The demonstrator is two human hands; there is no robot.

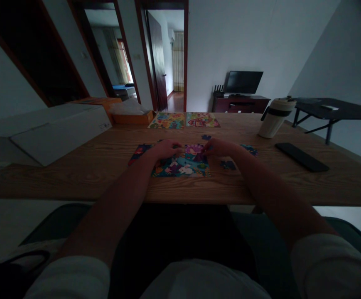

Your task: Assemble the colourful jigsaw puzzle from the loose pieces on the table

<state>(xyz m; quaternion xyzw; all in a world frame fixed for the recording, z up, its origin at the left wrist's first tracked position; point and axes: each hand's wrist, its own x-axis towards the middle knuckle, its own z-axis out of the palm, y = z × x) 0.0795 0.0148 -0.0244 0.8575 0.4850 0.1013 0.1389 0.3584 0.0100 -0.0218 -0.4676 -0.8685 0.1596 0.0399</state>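
A colourful jigsaw puzzle (182, 165) lies partly assembled on the wooden table (105, 174) in front of me. My left hand (165, 148) rests on the puzzle's upper left edge with fingers curled and pressed down on the pieces. My right hand (218, 147) sits at the upper right edge, fingers pinched on a puzzle piece (199, 155). Loose dark pieces lie close by: one (228, 165) right of the puzzle, one (206, 137) behind it, one (250, 149) past my right wrist, and a patch (139, 151) on the left.
Two finished picture boards (185, 120) lie at the table's far edge. A white tumbler (275, 117) and a black phone (301, 157) are on the right. A white box (52, 128) and an orange tissue box (132, 114) are on the left. Doorways and a TV lie beyond.
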